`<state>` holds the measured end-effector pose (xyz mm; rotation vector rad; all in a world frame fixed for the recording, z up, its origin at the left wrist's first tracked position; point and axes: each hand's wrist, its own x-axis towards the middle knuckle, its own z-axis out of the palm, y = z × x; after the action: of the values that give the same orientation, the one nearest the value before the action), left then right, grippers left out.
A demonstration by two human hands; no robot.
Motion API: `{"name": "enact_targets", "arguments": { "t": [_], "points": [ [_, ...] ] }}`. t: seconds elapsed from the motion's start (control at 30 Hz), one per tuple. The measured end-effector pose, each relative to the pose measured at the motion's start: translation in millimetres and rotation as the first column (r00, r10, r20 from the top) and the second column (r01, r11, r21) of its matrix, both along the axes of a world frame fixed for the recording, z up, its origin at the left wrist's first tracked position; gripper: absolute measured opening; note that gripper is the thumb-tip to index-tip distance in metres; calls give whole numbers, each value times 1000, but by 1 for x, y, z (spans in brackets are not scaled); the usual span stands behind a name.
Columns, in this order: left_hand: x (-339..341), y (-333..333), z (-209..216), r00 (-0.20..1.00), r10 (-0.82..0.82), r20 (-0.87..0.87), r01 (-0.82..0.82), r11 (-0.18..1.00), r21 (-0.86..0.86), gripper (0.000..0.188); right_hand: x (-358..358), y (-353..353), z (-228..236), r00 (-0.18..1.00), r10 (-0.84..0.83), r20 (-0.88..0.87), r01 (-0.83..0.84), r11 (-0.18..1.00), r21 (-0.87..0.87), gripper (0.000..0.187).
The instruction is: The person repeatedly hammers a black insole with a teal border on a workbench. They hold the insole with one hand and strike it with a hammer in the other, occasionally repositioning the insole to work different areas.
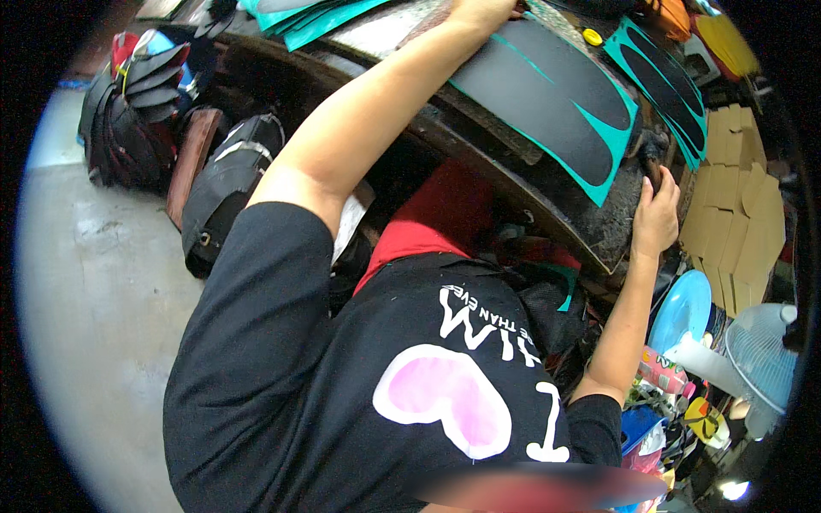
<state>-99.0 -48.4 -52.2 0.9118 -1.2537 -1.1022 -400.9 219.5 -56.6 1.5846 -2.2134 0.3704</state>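
Note:
My left hand (pixel 486 12) is at the top edge of the view, over the far end of a dark grey panel with teal borders (pixel 547 98). Its fingers are mostly cut off and hidden, so their hold cannot be made out. On the right, my right hand (pixel 657 218) has its fingers round a dark tool with a short handle (pixel 652 162), by the worktable's corner. The panel lies flat on the dark, worn worktable (pixel 611 227). Beyond the tool lies another teal sheet with black shapes (pixel 663 85). A stack of teal-edged sheets (pixel 321 24) sits at the upper left.
A small yellow cap (pixel 592 37) lies between the sheets. Folded cardboard (pixel 731 205), a blue round basin (pixel 682 309), a fan (pixel 761 342) and a pink-labelled bottle (pixel 665 372) crowd the right side. Bundled black curved pieces (pixel 128 128) and a black bag (pixel 227 192) stand left.

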Motion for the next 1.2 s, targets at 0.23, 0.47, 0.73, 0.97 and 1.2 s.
{"name": "enact_targets", "arguments": {
  "t": [0.23, 0.47, 0.73, 0.97, 1.2],
  "points": [
    [-11, -8, -5, 899, 335, 282, -286, 937, -203, 27, 3, -1, 5, 1000, 9, -10, -8, 999, 44, 39],
    [-18, -12, -11, 879, 369, 303, -317, 925, -207, 21, 1, -3, 5, 1000, 2, -5, -2, 994, 109, 42],
    [-20, -9, -5, 891, 319, 324, -293, 948, -125, 19, -8, -7, -1, 998, 30, -55, -25, 996, 90, 41],
    [-8, -1, -4, 935, 252, 248, -228, 966, -121, 25, -7, -1, -3, 999, 44, -21, -43, 997, 62, 41],
    [6, 18, 16, 873, 487, 35, -444, 821, -359, 15, -14, -15, 19, 838, 179, 515, -69, 972, -225, 40]
  ]
}}
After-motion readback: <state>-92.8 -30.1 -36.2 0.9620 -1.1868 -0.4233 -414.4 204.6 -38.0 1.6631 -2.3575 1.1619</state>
